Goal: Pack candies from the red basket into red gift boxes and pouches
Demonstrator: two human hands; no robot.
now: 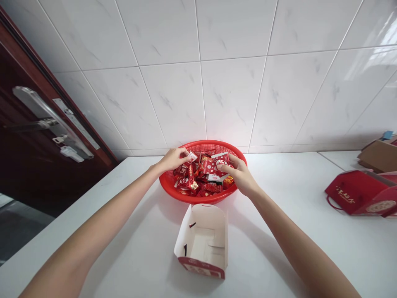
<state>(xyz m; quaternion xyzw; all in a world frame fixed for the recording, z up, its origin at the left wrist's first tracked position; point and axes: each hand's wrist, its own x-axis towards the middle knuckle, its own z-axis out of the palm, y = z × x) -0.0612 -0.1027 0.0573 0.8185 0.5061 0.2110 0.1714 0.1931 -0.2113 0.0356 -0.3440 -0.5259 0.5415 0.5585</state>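
A red plastic basket (167, 186) full of wrapped candies (192, 182) stands against the tiled wall. Over its left side, my left hand (174, 159) pinches a small red and white candy packet (192, 157) between thumb and fingers. My right hand (243, 176) reaches in from the right, its fingers closed on a flat red packet (221, 161) with white print. In front of the basket sits an open paper gift box (201, 236), white inside and red outside, with two dark cord ends showing on its inner left wall.
Red gift boxes (353, 192) with gold lettering lie at the right of the white counter (279, 186). Behind them is a brown cardboard box (376, 155). On the left is a dark red door (25, 145) with a metal handle (46, 120) and keys (71, 153).
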